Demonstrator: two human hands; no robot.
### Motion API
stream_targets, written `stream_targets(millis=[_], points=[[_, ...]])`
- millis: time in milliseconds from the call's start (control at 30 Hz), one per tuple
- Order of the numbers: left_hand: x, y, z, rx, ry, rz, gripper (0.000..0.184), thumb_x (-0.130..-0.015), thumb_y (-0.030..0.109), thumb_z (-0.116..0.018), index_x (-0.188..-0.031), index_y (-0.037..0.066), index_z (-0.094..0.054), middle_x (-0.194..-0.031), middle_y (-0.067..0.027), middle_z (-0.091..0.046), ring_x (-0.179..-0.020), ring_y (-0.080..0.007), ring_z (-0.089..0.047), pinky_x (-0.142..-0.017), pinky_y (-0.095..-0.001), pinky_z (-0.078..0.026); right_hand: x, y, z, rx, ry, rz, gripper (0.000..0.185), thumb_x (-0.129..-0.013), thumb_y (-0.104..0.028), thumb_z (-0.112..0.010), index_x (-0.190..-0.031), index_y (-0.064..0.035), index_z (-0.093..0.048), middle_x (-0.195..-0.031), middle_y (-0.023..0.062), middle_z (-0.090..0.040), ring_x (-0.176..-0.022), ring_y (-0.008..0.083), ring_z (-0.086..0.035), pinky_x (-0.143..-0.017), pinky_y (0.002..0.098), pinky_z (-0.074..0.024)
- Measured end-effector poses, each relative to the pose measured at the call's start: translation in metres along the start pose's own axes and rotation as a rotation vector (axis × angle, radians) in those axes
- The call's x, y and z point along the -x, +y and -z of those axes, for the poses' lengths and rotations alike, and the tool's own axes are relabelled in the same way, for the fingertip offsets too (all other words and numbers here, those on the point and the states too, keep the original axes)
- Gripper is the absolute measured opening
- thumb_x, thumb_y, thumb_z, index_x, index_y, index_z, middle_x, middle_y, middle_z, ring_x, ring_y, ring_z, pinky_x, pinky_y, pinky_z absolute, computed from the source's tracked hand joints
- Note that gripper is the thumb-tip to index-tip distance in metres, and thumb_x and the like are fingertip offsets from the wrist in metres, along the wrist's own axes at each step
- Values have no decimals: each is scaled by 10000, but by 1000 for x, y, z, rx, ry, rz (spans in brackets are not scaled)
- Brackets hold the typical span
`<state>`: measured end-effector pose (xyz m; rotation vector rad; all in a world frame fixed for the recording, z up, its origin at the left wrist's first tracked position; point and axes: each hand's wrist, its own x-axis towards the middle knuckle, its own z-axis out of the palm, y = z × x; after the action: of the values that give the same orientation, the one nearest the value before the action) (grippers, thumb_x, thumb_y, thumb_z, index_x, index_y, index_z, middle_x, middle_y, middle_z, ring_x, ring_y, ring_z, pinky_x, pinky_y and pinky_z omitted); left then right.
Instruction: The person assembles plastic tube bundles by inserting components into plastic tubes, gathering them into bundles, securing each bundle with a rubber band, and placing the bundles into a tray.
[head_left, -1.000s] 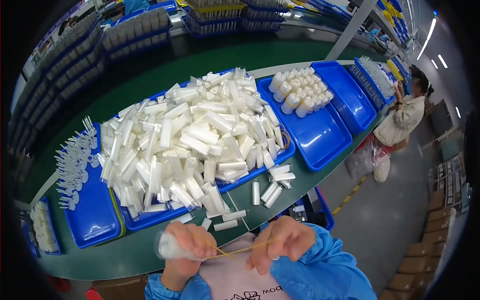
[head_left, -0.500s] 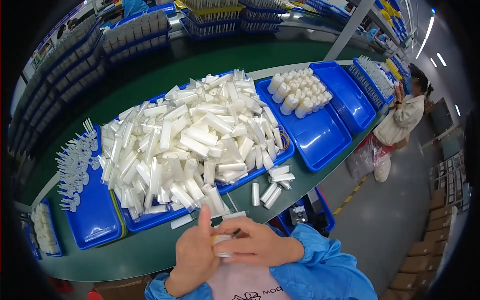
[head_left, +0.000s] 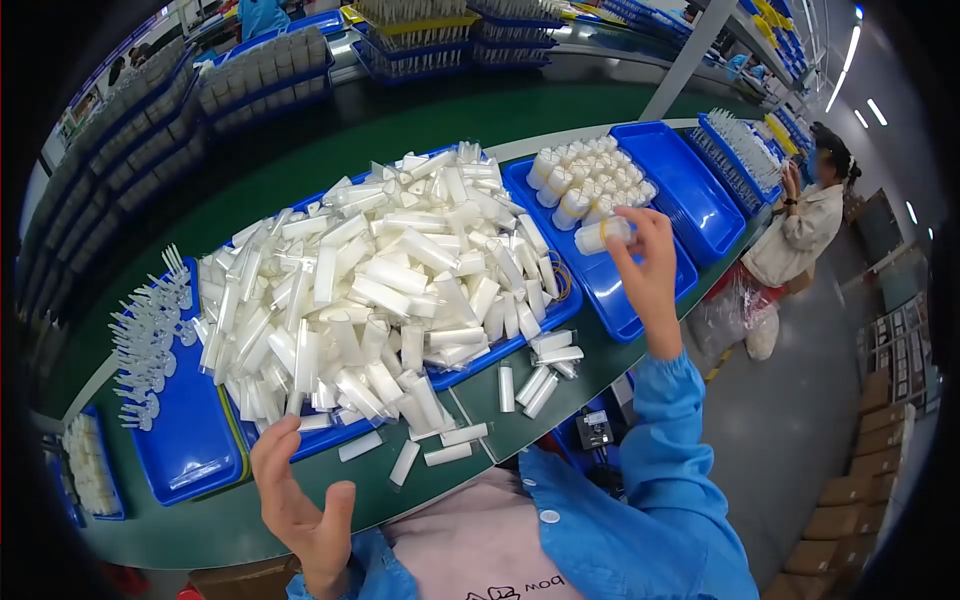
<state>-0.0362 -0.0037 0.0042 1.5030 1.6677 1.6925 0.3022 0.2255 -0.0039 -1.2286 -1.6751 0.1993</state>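
Observation:
My right hand [head_left: 645,265] is over the blue tray [head_left: 625,290] on the right, its fingers closed on a white bundle [head_left: 600,236] with a yellowish band around it. Behind that bundle, rows of similar upright white bundles [head_left: 590,170] fill the far part of the same tray. My left hand [head_left: 300,490] is raised above the table's front edge, fingers spread and holding nothing. Beyond it, a large heap of white pieces in clear sleeves [head_left: 380,280] covers another blue tray. Several loose white sleeved pieces [head_left: 405,463] lie on the green table between my hands.
At the left, clear stemmed parts [head_left: 145,350] stand in a blue tray [head_left: 195,455]. Stacked blue trays [head_left: 700,190] sit at the far right. Rubber bands [head_left: 562,275] lie at the heap's right edge. A co-worker [head_left: 805,220] stands beyond, on the right.
My hands were together around the banded bundle near my body. My right hand has carried it forward and right to the tray; my left hand has let go and moved left, opening.

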Motion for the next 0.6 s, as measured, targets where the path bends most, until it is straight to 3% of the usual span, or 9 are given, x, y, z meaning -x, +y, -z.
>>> stream_targets(millis=[200,300,500,600], points=[[0,3,4,-30,-17,17,488,-717,171,-726,-1117,-34,-537,-1210,-185,-507,-1148,-303,-469,-1021,-400,-319,-20,46,-36,210,-59,-51,326,-759,-69,-672,-1075,-71,-590,-1032,112,-514,-841,239,-585,-667,334,-484],[-1,3,4,-33,-13,14,468,-726,177,-725,-1101,-34,-542,-1206,-182,-510,-1145,-305,-472,-1018,-401,-323,-18,61,-45,368,-19,133,353,-748,-119,-698,-1081,-82,-585,-1046,123,-520,-866,289,-588,-698,373,-482],[-1,-1,4,-43,-22,30,406,-737,183,-721,-1058,-16,-571,-1185,-180,-523,-1115,-305,-494,-987,-394,-353,-17,58,-48,464,7,125,414,-749,-179,-711,-1135,-105,-582,-1146,134,-523,-983,323,-547,-808,411,-438],[-2,-4,4,-59,-26,23,393,-735,179,-722,-1048,-10,-578,-1170,-182,-530,-1102,-304,-502,-971,-395,-365,-20,48,-48,479,78,233,409,-755,-167,-695,-1148,-121,-593,-1181,145,-517,-1059,331,-507,-884,433,-389]])
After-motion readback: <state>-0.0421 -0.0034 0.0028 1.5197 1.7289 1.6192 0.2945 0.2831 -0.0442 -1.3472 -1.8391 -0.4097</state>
